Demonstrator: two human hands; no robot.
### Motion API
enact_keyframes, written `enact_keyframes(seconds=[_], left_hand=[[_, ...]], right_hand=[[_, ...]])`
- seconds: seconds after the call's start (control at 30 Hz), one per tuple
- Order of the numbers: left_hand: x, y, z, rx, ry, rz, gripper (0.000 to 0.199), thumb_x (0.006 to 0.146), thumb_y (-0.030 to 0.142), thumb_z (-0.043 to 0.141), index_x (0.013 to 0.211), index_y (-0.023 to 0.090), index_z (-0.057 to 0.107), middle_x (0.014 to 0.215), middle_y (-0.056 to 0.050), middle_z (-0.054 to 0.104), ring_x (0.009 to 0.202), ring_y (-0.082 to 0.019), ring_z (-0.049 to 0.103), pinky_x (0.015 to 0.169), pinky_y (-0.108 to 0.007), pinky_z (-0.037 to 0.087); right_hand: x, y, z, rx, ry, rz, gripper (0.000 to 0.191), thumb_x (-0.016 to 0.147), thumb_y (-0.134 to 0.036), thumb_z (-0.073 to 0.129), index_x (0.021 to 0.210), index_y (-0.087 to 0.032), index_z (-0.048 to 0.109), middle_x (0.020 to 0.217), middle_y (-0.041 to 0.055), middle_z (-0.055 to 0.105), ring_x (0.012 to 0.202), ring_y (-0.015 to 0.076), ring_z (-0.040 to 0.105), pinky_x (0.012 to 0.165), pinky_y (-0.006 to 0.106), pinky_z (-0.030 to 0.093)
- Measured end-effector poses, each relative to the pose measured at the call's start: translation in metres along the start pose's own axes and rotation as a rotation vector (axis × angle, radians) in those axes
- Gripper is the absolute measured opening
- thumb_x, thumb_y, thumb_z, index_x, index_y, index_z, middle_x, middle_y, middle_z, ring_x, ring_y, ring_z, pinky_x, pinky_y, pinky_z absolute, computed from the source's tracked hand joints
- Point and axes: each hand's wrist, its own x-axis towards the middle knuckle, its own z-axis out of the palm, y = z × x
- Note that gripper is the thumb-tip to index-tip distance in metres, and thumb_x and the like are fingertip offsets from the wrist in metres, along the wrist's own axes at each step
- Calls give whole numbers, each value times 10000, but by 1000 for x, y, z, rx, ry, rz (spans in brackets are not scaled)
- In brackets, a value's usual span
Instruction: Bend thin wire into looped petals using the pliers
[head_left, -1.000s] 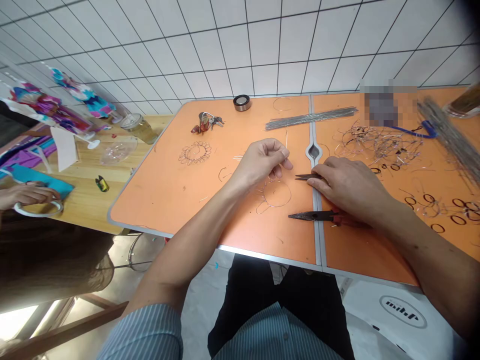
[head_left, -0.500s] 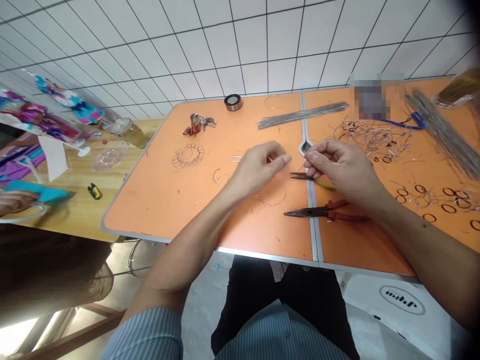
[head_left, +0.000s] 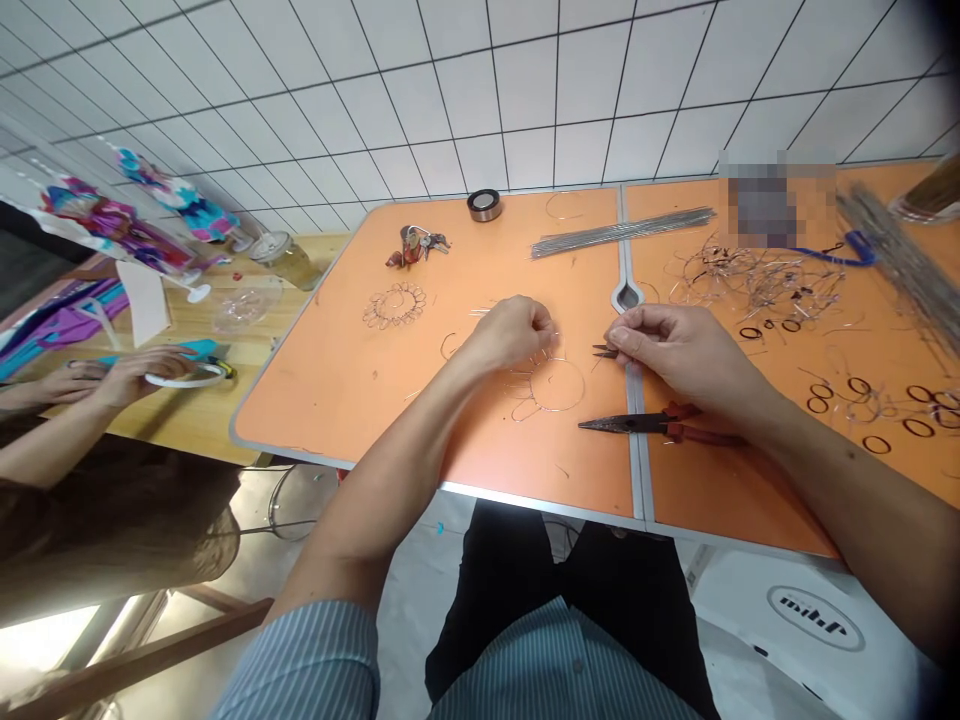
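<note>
I observe the wire ring lying flat at center frame on the orange table, spiky along its left edge, with a longer loop at lower left. The left hand rests over its upper-left part, fingers curled inward and hiding some of the wire; I cannot tell whether they grip anything. Just right of it, the right hand has its thumb and fingertips drawn close together; I cannot tell whether a wire is caught between them. Beneath these fingertips protrude the tips of the small pliers, the rest screened by the hand. Below, the large pliers lie across the table's metal seam, pointing left, with their red handles partly under the right wrist. Above the hands I note a rod bundle, a tape roll and keys; at left center, a looped wire flower. A wire tangle and dark rings crowd the right side. At far left, a co-worker's hand is beside a white hoop.
</note>
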Motion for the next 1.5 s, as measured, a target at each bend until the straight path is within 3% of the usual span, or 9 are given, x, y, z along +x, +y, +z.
enact_keyframes(seconds=[0.13,0.27,0.43,0.73,0.87,1.0,1.1,1.23,1.5], left_hand=[[-5,4,-2,-189,-55,45,185,944,192,776,770,177,715,734,24,617,698,-126,481,713,-325,357],[-7,7,2,-350,-47,106,141,936,184,798,803,173,751,813,-15,722,761,-129,593,761,-302,436],[-7,14,13,-475,-67,108,153,1022,164,742,869,158,744,873,-37,771,822,-129,690,842,-291,540],[-13,27,24,-531,-106,44,232,1094,60,662,886,140,727,786,-24,778,693,-106,695,742,-259,572],[-16,33,25,-580,-50,17,268,1106,43,646,865,152,692,710,-3,743,613,-89,650,666,-240,544],[-19,38,27,-599,-49,15,252,1117,45,642,895,151,696,701,6,728,607,-82,643,649,-227,533],[-20,39,28,-596,-58,27,238,1117,50,645,911,148,711,707,7,725,617,-82,650,656,-225,537],[-21,39,27,-601,-61,26,224,1111,48,641,930,147,728,695,14,717,614,-82,648,645,-222,526],[-19,37,28,-616,-49,35,170,1059,85,704,933,158,793,675,21,695,608,-85,657,607,-216,503]], right_hand=[[-7,-3,4,-64,-79,45,237,1032,-438,826,898,-244,804,791,36,737,616,165,602,585,334,498],[-9,-4,5,-104,-130,139,231,1060,-447,785,944,-248,800,812,25,761,437,108,434,415,325,324],[-1,3,5,-73,-77,75,211,1027,-343,815,849,-232,793,727,32,735,619,166,629,604,320,493],[3,6,-3,-13,-13,24,335,1004,-533,851,869,-230,804,713,28,723,705,193,649,675,336,501],[3,5,-4,71,134,-123,390,960,-607,925,861,-254,794,757,20,726,701,193,655,696,358,558],[1,8,-1,35,336,-295,221,1005,-474,889,931,-278,820,854,27,801,726,209,731,713,375,607],[-1,12,1,-117,396,-423,97,1045,-343,802,979,-287,845,898,34,840,767,227,764,768,401,620],[-1,16,1,-291,415,-558,132,1057,-294,742,980,-299,848,929,44,861,819,259,772,828,444,599],[-9,-2,-3,-272,261,-344,180,1084,-368,751,927,-340,833,1014,86,838,1027,337,770,904,469,557]])
